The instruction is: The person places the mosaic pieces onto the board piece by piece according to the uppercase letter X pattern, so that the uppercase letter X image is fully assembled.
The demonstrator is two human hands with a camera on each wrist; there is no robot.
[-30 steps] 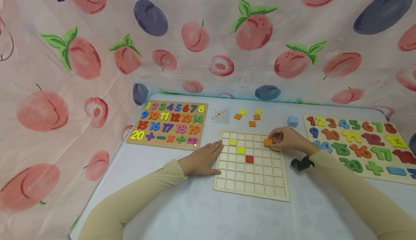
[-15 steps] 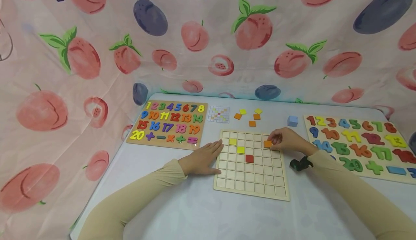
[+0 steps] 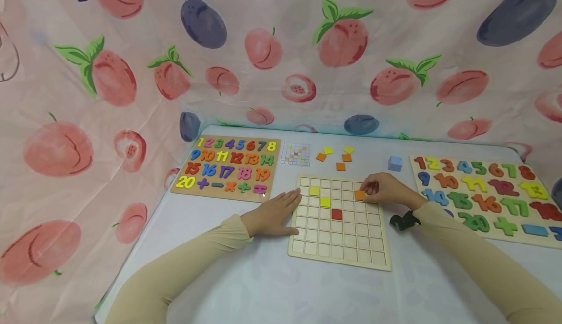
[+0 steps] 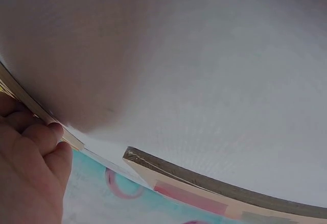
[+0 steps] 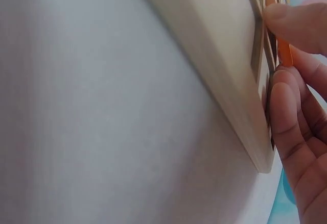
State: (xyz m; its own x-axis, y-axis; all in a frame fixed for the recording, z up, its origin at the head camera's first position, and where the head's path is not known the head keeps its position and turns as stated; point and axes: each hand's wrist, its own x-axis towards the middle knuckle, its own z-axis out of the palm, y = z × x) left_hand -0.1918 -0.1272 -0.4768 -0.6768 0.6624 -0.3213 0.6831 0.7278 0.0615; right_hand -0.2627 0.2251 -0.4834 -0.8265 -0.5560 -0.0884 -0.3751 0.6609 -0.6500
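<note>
A wooden grid board [image 3: 338, 260] lies on the white table. Two yellow tiles, one of them this yellow tile [image 3: 325, 202], and a red tile [image 3: 336, 214] sit in its cells along a diagonal. My right hand [image 3: 384, 188] pinches an orange tile [image 3: 360, 195] between thumb and fingers over the board's upper right cells. Seen from the right wrist, the orange tile [image 5: 284, 50] is tilted close against the grid's ridges. My left hand [image 3: 276, 214] rests with fingers extended on the board's left edge; the left wrist view has its fingers [image 4: 43, 137] at that edge.
Behind the board lie loose yellow and orange tiles [image 3: 341, 167] and a small pattern card [image 3: 295, 154]. A light blue cube [image 3: 395, 163] stands to their right. Number puzzle boards flank the grid, one left [image 3: 224, 197] and one right [image 3: 487, 202]. A dark object [image 3: 405, 221] is by the right wrist.
My right hand has shifted slightly left and toward me with the orange tile, which is now lower over the grid. The left hand stays in place.
</note>
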